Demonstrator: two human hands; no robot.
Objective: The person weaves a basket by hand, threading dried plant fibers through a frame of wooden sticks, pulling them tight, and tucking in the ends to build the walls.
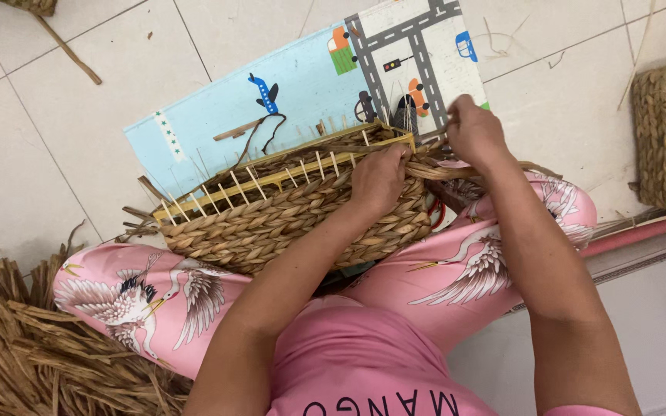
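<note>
1. At the basket's near corner, the left hand (379,179) grips the rim of the half-woven basket (271,219), which rests on the person's lap.
2. Just right of it, the right hand (473,132) is clenched around a twisted fibre strand (456,171) drawn taut from that corner.
3. Risk: the strand may slacken or snap if pulled unevenly, loosening the weave.
4. Beyond the left hand, thin upright stakes (256,183) could bend or break under pressure.
5. Farther out lie a play mat (302,92) and loose dried fibre (17,354) on the floor.
</note>
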